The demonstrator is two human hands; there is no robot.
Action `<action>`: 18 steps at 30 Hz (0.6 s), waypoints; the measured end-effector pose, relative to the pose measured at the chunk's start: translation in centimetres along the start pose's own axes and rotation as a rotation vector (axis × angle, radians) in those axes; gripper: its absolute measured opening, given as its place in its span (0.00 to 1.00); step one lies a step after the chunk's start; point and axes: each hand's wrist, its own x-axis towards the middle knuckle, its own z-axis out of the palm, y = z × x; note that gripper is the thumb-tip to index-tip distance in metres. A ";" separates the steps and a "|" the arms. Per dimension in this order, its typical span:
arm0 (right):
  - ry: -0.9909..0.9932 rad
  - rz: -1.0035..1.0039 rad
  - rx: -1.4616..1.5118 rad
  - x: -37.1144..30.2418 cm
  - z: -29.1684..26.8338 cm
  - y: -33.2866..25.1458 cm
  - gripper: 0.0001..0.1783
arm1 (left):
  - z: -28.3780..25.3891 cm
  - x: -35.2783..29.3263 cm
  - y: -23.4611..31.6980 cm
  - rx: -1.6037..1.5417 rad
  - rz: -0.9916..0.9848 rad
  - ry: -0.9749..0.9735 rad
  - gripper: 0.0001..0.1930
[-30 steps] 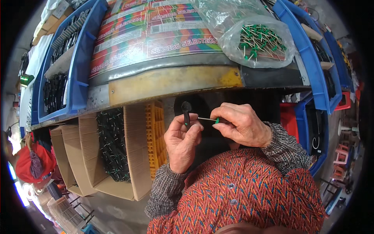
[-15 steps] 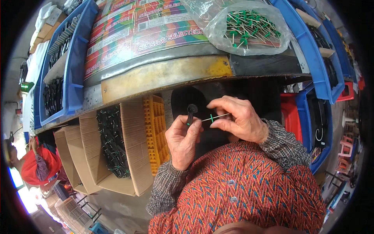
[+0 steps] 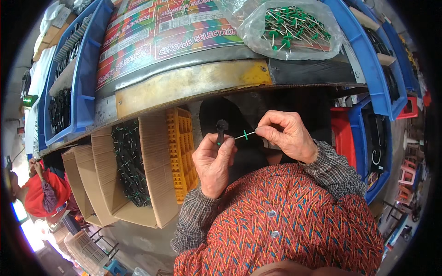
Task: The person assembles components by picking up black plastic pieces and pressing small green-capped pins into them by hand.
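My left hand (image 3: 213, 165) pinches a small black plastic part (image 3: 222, 128) with a rounded, hollow-looking upper end. A thin metal pin (image 3: 246, 135) with a green disc partway along it reaches from this part toward the right. The thumb and forefinger of my right hand (image 3: 291, 138) are closed on the pin's far end. Where the pin meets the black part is hidden behind my left fingers. Both hands are held above my lap, just in front of the bench edge (image 3: 193, 88).
On the bench, a clear plastic bag (image 3: 258, 34) holds many green-disc pins. Blue bins (image 3: 85, 87) with black parts stand left and right. Below are a cardboard box (image 3: 159, 184) of black pieces with green bits and a yellow crate (image 3: 182, 156). Another person (image 3: 46, 188) sits far left.
My right hand has shifted slightly right and closed its fingertips on the pin's end; before, thumb and forefinger were spread around it. The pin and black part have moved slightly left.
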 end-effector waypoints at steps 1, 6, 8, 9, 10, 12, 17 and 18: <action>-0.005 0.010 0.020 0.0 0.0 0.0 0.08 | 0.0 0.0 0.0 0.000 -0.001 0.000 0.03; -0.019 0.015 0.053 0.0 -0.1 0.3 0.06 | 0.0 0.1 -0.3 -0.018 0.015 -0.004 0.03; -0.027 0.001 0.065 0.0 -0.1 0.3 0.05 | 0.0 0.0 -0.3 -0.015 0.013 -0.005 0.03; -0.031 -0.007 0.075 0.0 -0.1 0.3 0.05 | 0.0 0.0 -0.3 -0.012 0.012 -0.005 0.03; -0.034 -0.014 0.085 0.0 -0.1 0.3 0.05 | 0.0 0.0 -0.3 -0.011 0.012 -0.004 0.03; -0.029 -0.003 0.071 0.0 -0.1 0.5 0.05 | 0.0 0.0 -0.3 -0.009 0.008 -0.014 0.03; -0.004 -0.049 0.004 0.1 0.2 0.5 0.05 | 0.0 0.0 -0.5 -0.028 0.010 0.001 0.03; -0.009 -0.126 -0.104 0.2 0.1 0.9 0.06 | -0.1 0.0 -0.5 -0.026 0.010 -0.001 0.03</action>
